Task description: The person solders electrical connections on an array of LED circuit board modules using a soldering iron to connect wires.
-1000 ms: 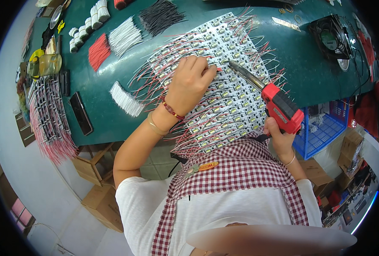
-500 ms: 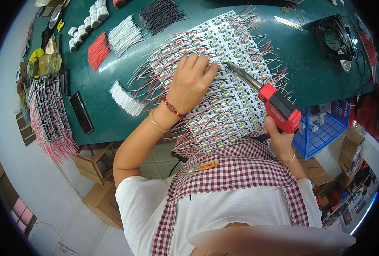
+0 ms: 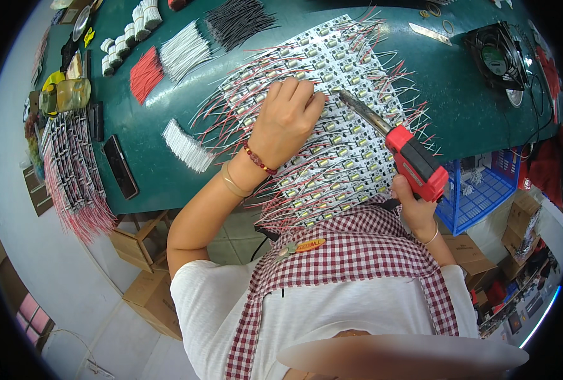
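Note:
A broad panel of white circuit boards (image 3: 356,152) lies on the bench in front of me, with rows of yellowish parts and many thin red, white and black wires along both sides. My left hand (image 3: 286,117) rests over the middle of the panel, thumb and fingers pinched together. Whatever is between those fingertips is too small or hidden to make out. In my right hand (image 3: 413,206) is a red and black soldering gun (image 3: 415,159), gripped by its handle. Its metal tip reaches the panel just right of my left fingertips; whether it touches cannot be seen.
Piles of red wires (image 3: 146,75), white wires (image 3: 185,52) and black wires (image 3: 238,24) lie beyond the panel, with shorter white wires (image 3: 187,145) left of it. A phone (image 3: 121,168) and wired strips (image 3: 75,164) are farther left. A fan (image 3: 495,57) stands right, above a blue crate (image 3: 478,196).

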Demonstrator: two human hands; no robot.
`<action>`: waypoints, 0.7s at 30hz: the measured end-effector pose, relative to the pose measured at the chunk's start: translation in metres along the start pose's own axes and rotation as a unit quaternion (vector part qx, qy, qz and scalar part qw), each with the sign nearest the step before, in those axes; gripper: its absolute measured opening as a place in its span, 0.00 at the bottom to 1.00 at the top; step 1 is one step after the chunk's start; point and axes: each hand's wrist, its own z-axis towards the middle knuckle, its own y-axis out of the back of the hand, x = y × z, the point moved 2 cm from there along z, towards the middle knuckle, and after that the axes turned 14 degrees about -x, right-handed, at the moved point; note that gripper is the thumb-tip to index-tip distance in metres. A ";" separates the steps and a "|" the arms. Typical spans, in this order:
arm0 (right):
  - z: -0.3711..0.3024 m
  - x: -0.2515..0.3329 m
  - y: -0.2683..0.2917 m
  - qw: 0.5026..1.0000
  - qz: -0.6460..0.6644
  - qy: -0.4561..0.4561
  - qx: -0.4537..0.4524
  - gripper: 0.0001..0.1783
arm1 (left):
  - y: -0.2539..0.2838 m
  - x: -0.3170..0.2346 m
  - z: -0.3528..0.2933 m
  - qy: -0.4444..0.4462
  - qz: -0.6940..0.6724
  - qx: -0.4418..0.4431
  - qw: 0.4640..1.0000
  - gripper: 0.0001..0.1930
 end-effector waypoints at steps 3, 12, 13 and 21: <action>-0.001 -0.001 0.001 1.000 0.002 0.005 -0.001 0.14 | 0.000 0.000 0.001 0.000 0.003 0.002 1.000 0.09; -0.003 -0.002 -0.001 1.000 0.006 -0.003 -0.005 0.13 | 0.000 -0.001 0.001 -0.002 0.012 0.014 1.000 0.10; -0.005 -0.004 -0.001 1.000 0.003 -0.016 -0.003 0.13 | 0.000 -0.001 0.001 -0.002 0.013 0.014 1.000 0.10; -0.004 -0.001 0.001 1.000 0.025 -0.016 -0.003 0.15 | -0.002 0.001 -0.001 -0.019 0.011 0.005 1.000 0.07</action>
